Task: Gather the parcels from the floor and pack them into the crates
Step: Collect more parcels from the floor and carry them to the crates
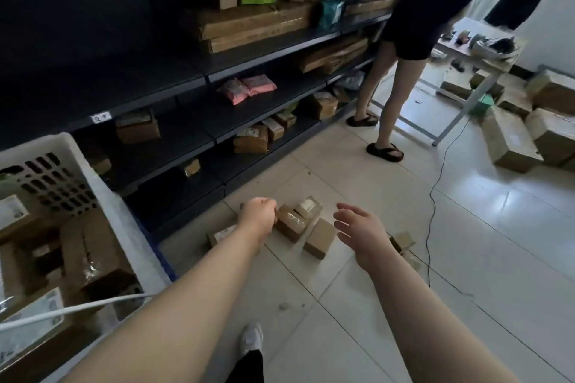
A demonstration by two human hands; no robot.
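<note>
Several small brown parcels lie on the tiled floor by the shelf foot: a taped box (pixel 291 224), a box with a white label (pixel 308 207), a plain box (pixel 320 238) and a flat labelled parcel (pixel 221 234) partly under my left forearm. My left hand (pixel 259 216) hangs with curled fingers against the taped box's left corner; its fingertips are hidden. My right hand (pixel 357 227) hovers with fingers spread, just right of the plain box and touching nothing. Two more small boxes (pixel 403 241) lie beyond my right wrist. A white crate (pixel 77 158) at the left holds several parcels.
Dark shelving (pixel 217 68) with boxes and bags runs along the left. A person (pixel 389 87) in sandals stands ahead. A black cable (pixel 435 196) snakes over the floor. A heap of cartons (pixel 529 134) lies at the right beside a table frame (pixel 460 115). My foot (pixel 252 337) is below.
</note>
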